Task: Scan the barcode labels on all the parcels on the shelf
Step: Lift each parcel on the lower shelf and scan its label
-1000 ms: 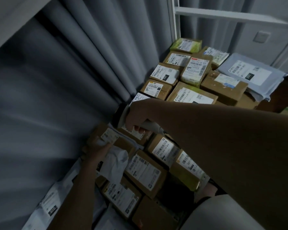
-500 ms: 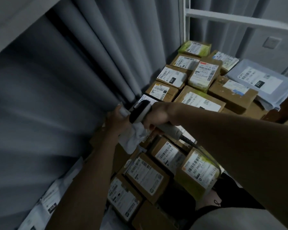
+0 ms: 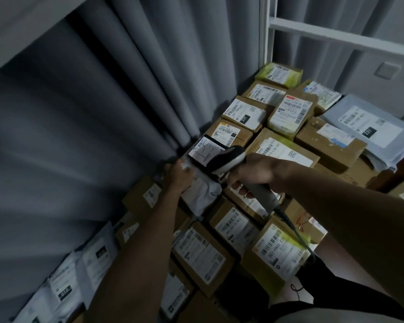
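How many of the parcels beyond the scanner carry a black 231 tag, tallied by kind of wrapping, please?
Brown cardboard box: 1
Grey poly bag: 1
Total: 2

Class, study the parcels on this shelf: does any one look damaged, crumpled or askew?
Yes. The white soft parcel held by the left hand looks crumpled, unlike the squared boxes around it. The brown box shows torn tape on top.
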